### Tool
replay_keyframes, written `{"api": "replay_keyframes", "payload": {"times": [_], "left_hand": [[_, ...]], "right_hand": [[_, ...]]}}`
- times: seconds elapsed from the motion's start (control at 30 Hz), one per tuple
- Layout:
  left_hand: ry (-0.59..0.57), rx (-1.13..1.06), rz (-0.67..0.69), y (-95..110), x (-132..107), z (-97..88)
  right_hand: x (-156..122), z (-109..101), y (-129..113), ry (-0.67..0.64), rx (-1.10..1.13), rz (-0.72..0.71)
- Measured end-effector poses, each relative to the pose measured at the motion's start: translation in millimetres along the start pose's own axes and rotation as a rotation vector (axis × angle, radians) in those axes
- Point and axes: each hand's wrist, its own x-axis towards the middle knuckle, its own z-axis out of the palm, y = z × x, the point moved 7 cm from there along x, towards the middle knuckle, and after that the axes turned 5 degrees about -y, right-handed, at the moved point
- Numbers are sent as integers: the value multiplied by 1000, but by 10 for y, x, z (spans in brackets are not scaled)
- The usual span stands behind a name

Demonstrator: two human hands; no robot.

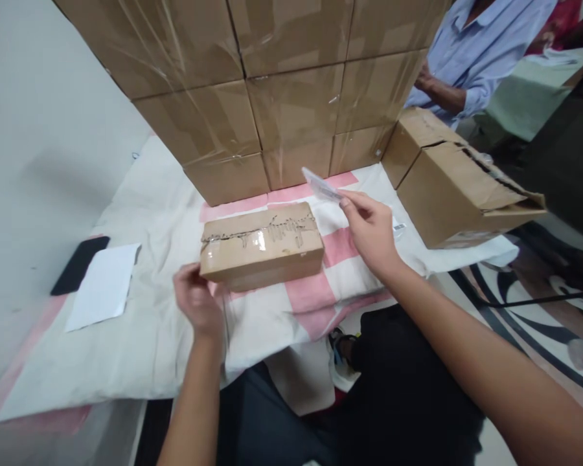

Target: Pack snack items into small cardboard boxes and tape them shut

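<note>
Pinched between thumb and forefinger of the right hand (372,230): a thin, pale flat packet (322,186), a little above the centre of the frame, gripped at its near right end, the free end pointing up and left. Thumb and finger closed on it. Any print too blurred to read. Packet in the air by the far right corner of the small carton (262,252), apparently not touching it.

Small carton: centre of frame, lying on the pink-and-white cloth (150,343), long side across the view. Jagged dark seam (243,233) along the top, shiny tape over it; contents unseen. Left hand (197,294) at the carton's left end, fingers curled by the lower corner. Blurred; cannot tell whether it is clamped there or only resting.

Around: stack of taped cartons (291,103), top centre; larger carton (457,188), right, its top edge gaping; white sheet (104,285) partly over a dark flat object (72,268), left; person in a light blue shirt (490,58), upper right.

Judgement: step in hand looks like handling the packet while the left hand minds the carton. Next move calls for a light, sure pinch so the packet does not bend, and steady support at the carton's end so it does not slide on the cloth. Packet's destination cannot be told.
</note>
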Motion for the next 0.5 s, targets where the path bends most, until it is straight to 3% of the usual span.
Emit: {"api": "replay_keyframes", "payload": {"times": [0.07,0.17,0.27,0.3,0.33,0.43,0.5], "left_hand": [[-92,85,-31,-2,-152,59],[-177,220,-64,82,-164,152],[-110,249,-11,346,-81,192],[-159,174,-21,422,-78,273],[-275,64,-68,471,-99,416],[-780,-234,-359,541,-365,1024],[-858,-218,-415,570,-471,1276]], "right_hand": [[-176,-143,-397,43,0,-105],[-410,-234,-879,13,-107,-306],[-659,-207,-1038,-68,-162,-479],[-745,-180,-1024,-104,-174,-522],[-833,-149,-994,-145,-188,-566],[-1071,-62,-872,-291,-235,-681],[-1177,-44,-811,-377,-269,-724]]}}
